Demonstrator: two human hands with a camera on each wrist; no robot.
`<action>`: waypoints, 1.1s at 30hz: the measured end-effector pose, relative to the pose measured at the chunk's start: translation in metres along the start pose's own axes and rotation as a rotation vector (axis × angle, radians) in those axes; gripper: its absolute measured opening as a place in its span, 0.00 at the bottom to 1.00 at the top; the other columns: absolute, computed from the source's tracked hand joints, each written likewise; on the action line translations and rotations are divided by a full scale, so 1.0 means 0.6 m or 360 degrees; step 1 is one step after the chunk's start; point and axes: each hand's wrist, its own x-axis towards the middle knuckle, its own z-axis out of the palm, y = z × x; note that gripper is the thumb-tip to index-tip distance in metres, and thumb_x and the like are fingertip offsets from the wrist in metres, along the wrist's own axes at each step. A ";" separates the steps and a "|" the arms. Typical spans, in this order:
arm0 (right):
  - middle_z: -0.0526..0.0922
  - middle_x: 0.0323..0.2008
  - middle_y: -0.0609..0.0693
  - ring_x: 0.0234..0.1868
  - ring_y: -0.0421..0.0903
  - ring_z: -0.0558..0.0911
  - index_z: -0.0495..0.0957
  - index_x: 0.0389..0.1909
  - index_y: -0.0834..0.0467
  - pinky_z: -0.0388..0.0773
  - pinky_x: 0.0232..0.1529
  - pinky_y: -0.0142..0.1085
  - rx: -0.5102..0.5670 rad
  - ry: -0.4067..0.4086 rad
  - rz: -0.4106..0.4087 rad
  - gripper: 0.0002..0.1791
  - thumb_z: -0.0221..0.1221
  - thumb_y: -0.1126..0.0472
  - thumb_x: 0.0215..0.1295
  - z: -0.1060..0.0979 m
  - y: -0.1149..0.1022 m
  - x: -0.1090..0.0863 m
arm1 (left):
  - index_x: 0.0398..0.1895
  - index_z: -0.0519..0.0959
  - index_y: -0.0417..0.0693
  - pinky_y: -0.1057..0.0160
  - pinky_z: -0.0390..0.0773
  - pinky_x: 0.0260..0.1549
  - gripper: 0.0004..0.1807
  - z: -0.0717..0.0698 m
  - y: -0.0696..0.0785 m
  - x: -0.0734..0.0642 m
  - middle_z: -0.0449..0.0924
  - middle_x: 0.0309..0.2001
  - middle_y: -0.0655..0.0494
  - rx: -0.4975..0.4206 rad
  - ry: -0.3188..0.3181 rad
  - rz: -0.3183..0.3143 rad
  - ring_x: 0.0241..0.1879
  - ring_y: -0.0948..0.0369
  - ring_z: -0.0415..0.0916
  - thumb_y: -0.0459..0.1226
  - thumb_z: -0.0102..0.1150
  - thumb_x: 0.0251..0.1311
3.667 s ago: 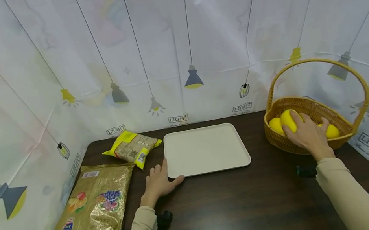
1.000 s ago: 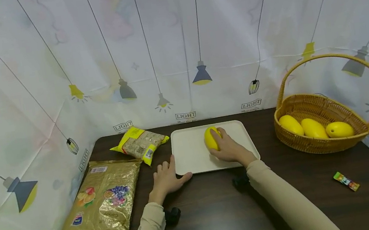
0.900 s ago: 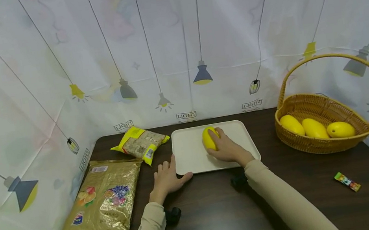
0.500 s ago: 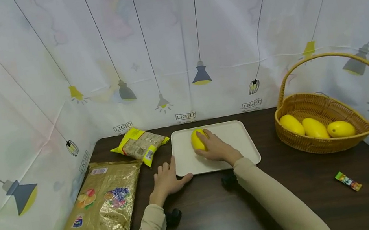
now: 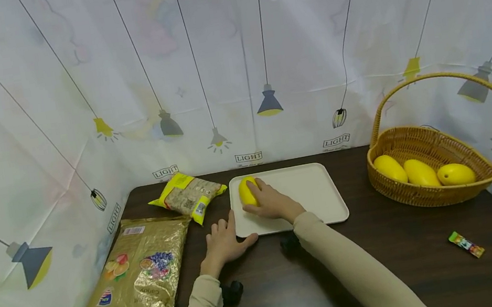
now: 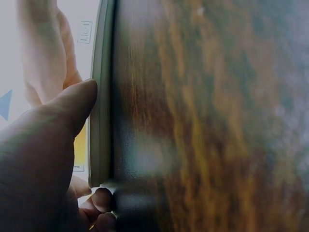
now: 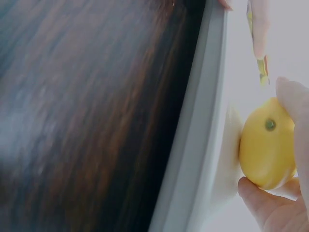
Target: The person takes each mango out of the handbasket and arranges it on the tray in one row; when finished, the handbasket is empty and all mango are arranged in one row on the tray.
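Note:
In the head view my right hand (image 5: 274, 203) grips a yellow mango (image 5: 246, 192) at the left end of the white tray (image 5: 311, 191). The right wrist view shows the mango's stem end (image 7: 270, 124), with thumb and fingers on opposite sides of the fruit, close over the tray floor. My left hand (image 5: 223, 243) rests at the tray's near left corner, fingers spread along the left side and thumb along the front edge. In the left wrist view that thumb (image 6: 79, 99) lies against the tray rim (image 6: 100, 121).
At right stands a wicker basket (image 5: 417, 199) with a tall handle and three mangoes (image 5: 421, 173). A small candy (image 5: 466, 244) lies before it. Left of the tray are a yellow packet (image 5: 187, 194) and a large gold candy bag (image 5: 133, 276). A printed curtain (image 5: 233, 70) hangs behind the dark table (image 5: 268, 299).
My right hand has carried a mango from the basket to the tray, then leftward across it. My left hand stays at the tray corner. The candy is now uncovered.

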 end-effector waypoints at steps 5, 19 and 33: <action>0.46 0.79 0.67 0.76 0.65 0.61 0.45 0.81 0.57 0.62 0.73 0.56 -0.0040 0.0007 -0.0026 0.48 0.52 0.36 0.72 0.005 -0.006 0.007 | 0.82 0.48 0.48 0.46 0.65 0.49 0.58 0.002 0.001 0.000 0.68 0.62 0.40 0.0005 0.0006 0.0009 0.60 0.45 0.64 0.73 0.51 0.58; 0.50 0.77 0.68 0.72 0.65 0.67 0.48 0.81 0.54 0.68 0.70 0.55 -0.0063 0.0035 -0.0087 0.48 0.54 0.34 0.71 0.014 -0.029 0.026 | 0.81 0.50 0.48 0.53 0.61 0.38 0.57 0.003 0.003 -0.001 0.69 0.51 0.44 0.0038 0.0022 0.0048 0.49 0.49 0.64 0.71 0.52 0.59; 0.48 0.78 0.67 0.73 0.66 0.65 0.48 0.80 0.54 0.68 0.69 0.57 -0.0005 0.0054 -0.0086 0.49 0.55 0.33 0.69 0.007 -0.036 0.022 | 0.82 0.49 0.50 0.52 0.61 0.41 0.56 -0.003 0.002 -0.007 0.69 0.53 0.44 -0.0009 0.0028 0.0030 0.52 0.48 0.63 0.71 0.53 0.59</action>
